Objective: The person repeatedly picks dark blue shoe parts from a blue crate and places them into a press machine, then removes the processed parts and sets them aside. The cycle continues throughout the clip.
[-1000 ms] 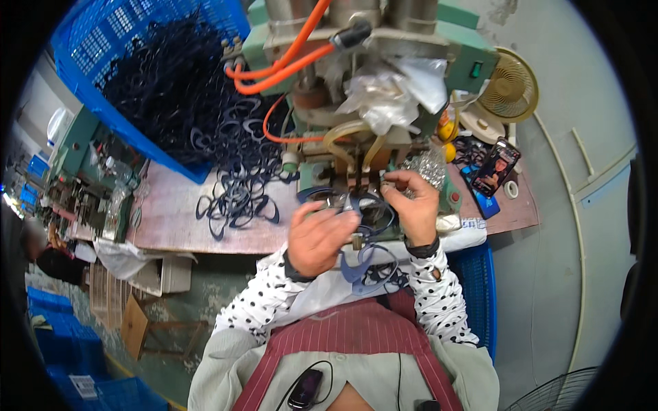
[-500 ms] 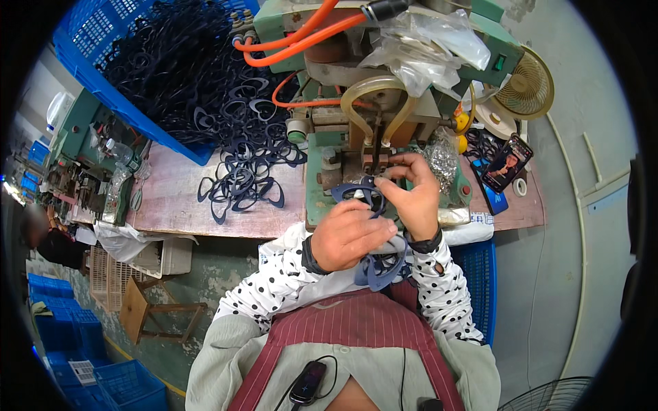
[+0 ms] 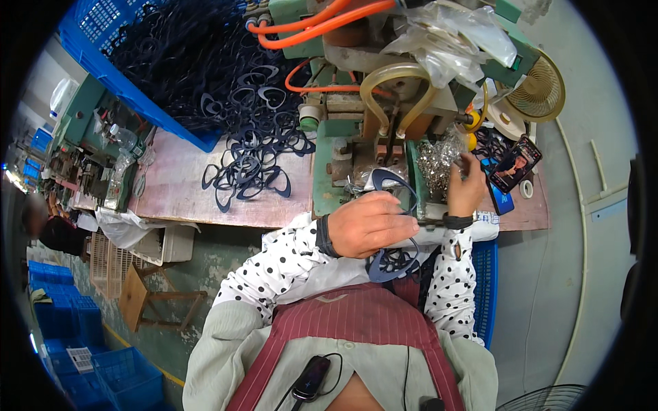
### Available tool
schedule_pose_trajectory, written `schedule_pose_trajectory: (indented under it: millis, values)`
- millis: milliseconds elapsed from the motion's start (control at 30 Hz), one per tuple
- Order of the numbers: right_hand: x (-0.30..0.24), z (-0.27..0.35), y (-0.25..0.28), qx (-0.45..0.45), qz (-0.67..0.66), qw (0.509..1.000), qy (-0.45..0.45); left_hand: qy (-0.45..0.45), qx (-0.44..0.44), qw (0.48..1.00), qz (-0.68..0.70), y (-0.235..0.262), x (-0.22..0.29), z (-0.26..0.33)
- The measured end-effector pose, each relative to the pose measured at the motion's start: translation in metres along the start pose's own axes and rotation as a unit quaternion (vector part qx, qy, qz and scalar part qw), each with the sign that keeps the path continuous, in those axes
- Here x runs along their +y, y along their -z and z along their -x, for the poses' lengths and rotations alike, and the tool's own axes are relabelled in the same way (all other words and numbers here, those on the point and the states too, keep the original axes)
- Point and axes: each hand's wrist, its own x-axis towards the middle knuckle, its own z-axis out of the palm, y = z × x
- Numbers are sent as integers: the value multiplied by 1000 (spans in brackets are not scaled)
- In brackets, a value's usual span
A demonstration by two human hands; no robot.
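Note:
My left hand [image 3: 373, 225] is closed on a dark navy flat loop strap [image 3: 389, 177], which arches up past my fingers at the front of a green press machine [image 3: 330, 188]. Below that hand, more navy loops [image 3: 385, 271] hang by my apron. My right hand [image 3: 467, 190] is at the edge of a heap of small shiny metal pieces [image 3: 436, 164], right of the press head. Its fingers are curled in a pinch; anything between them is too small to make out. Tan tubes [image 3: 370, 85] curve down to the press head.
A blue crate [image 3: 137, 103] of dark straps stands at the left, with loose loops [image 3: 250, 168] spread on the pinkish table [image 3: 171, 185]. Orange hoses [image 3: 322, 29] cross above. A phone [image 3: 515, 164], white ring [image 3: 526, 189] and fan [image 3: 541, 85] are at the right.
My right hand has left the strap under the press head and moved right to the metal pieces. My left hand has shifted slightly right, with the strap still in it.

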Motion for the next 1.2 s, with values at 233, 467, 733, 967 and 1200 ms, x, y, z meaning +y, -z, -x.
schedule_pose_trajectory:
  millis: [233, 467, 733, 967, 1200]
  values:
    - [8, 22, 8, -131, 94, 982, 98, 10, 3, 1000, -9, -2, 0, 2]
    - [21, 24, -8, -72, -20, 995, 64, 20, 13, 999, -37, -4, 5, 6]
    - [21, 33, -7, -74, -81, 993, -40, 180, 137, 942, -246, 11, 15, 76]
    - [26, 36, -9, -65, -95, 992, -61, 558, 128, 642, -511, 83, -64, 177]
    - [12, 33, -4, -45, -132, 985, -99, 632, 133, 540, -539, 81, -119, 214]
